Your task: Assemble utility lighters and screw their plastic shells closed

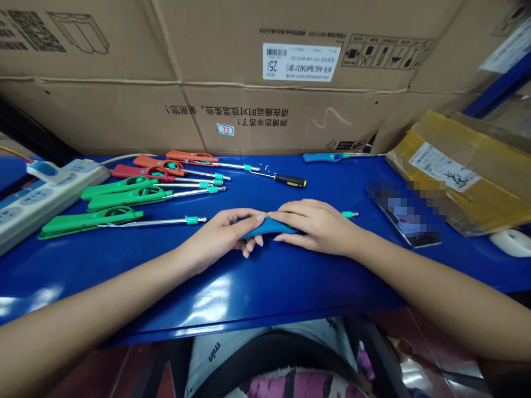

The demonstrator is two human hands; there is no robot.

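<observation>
Both hands are on a blue long-nosed lighter [271, 226] held low over the blue tabletop. My left hand [232, 226] grips its handle end, thumb on top and fingers curled beneath. My right hand [317, 225] is wrapped over the middle, hiding most of the body. Beyond the right hand, the nozzle tip with a teal sleeve [349, 214] pokes out to the right. To the left lie green lighters [89, 222], a red lighter [143, 172] and orange lighters [191, 158], with metal nozzles pointing right.
A black-and-yellow screwdriver [290, 181] and another blue lighter [326, 157] lie toward the back. A white power strip [53, 193] is at left. At right are a phone [409, 226], a yellow-taped carton [489, 177] and a white object [512, 242]. A large cardboard box [232, 61] stands behind.
</observation>
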